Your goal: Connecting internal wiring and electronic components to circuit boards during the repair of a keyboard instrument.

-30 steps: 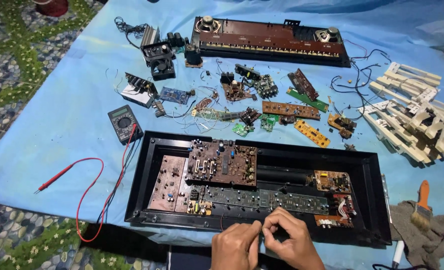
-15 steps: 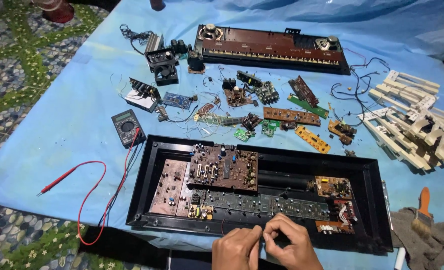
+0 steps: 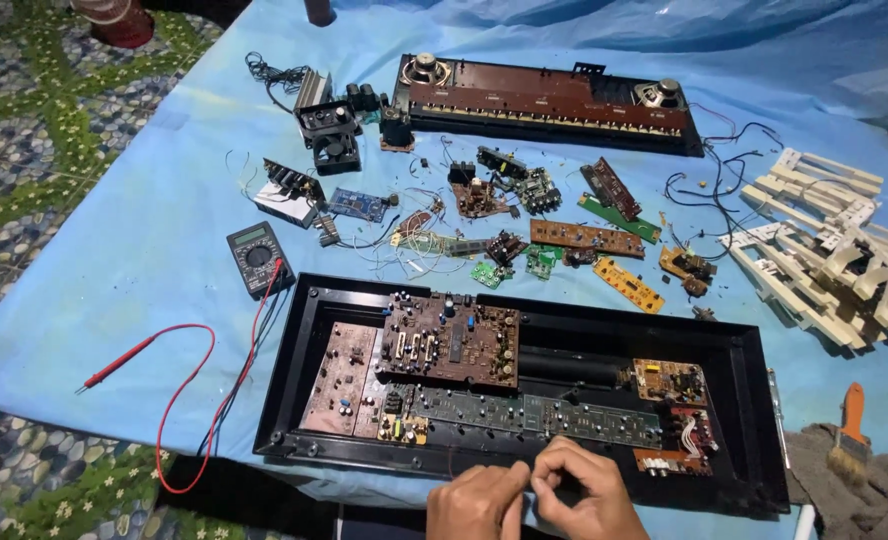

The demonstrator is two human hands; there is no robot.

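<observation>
Both hands, left hand and right hand, meet bottom centre, fingers pinched on something tiny, can't tell what. Best kept steady, low over black case, clear of circuit boards.

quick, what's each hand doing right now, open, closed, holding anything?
Left hand: fingers curled closed, pinching something too small to tell, at the black case front edge.
Right hand: fingers curled, pinched against the left; what it holds cannot be told.

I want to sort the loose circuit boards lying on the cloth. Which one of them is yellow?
The yellow board lies right of centre, just above the black case, tilted diagonally. The neighbouring loose boards are brown, like the long strip, or green.
</observation>
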